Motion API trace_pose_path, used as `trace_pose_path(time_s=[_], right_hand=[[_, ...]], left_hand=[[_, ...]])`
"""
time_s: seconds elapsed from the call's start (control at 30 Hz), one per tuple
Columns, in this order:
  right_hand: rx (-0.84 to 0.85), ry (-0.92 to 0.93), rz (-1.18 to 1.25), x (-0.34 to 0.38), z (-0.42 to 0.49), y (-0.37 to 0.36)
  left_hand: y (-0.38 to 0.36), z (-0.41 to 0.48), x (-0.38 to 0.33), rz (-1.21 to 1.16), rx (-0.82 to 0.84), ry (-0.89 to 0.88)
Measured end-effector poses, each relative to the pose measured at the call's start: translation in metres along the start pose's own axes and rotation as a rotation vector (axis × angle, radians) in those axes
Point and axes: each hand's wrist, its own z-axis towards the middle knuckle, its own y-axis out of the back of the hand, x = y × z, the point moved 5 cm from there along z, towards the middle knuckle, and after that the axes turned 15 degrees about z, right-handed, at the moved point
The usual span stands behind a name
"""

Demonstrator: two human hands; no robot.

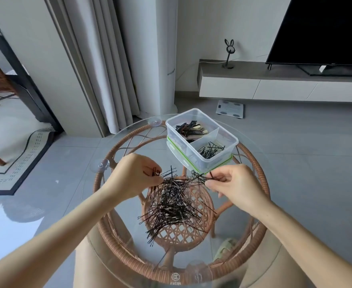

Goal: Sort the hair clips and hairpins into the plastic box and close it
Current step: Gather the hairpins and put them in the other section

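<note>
A big heap of black hairpins (174, 201) lies on the round glass tabletop (254, 235). My left hand (133, 175) grips a small bunch of hairpins at the heap's far left edge. My right hand (235, 183) pinches a few hairpins at the heap's far right edge. Behind the heap stands the clear plastic box (229, 138), uncovered and divided. Its far compartment holds hair clips (189, 129) and its near compartment holds hairpins (211, 150). The box rests on its green-rimmed lid (193, 167).
The glass top sits on a rattan frame (262, 179) with a woven lower shelf. On the floor beyond are a white bathroom scale (230, 109), a curtain (108, 69) and a low TV cabinet (274, 86) with a television. A rug (19, 163) lies at the left.
</note>
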Motion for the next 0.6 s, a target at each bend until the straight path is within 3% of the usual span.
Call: trace_pose_path(time_s=[0.2,0.33,0.47,0.6], right_hand=[[-0.086,0.009,0.159,0.021,0.039,0.042],[-0.071,-0.067,0.004,0.019,0.087,0.059],[0.194,-0.219,-0.310,0.004,0.134,0.038],[0.477,-0.230,-0.537,-0.009,0.151,0.010]], left_hand=[[0.017,0.019,-0.012,-0.127,-0.037,0.010],[0.021,0.038,-0.024,-0.140,-0.060,-0.010],[0.020,0.059,-0.048,-0.160,-0.065,-0.036],[0.014,0.082,-0.075,-0.107,-0.080,-0.098]])
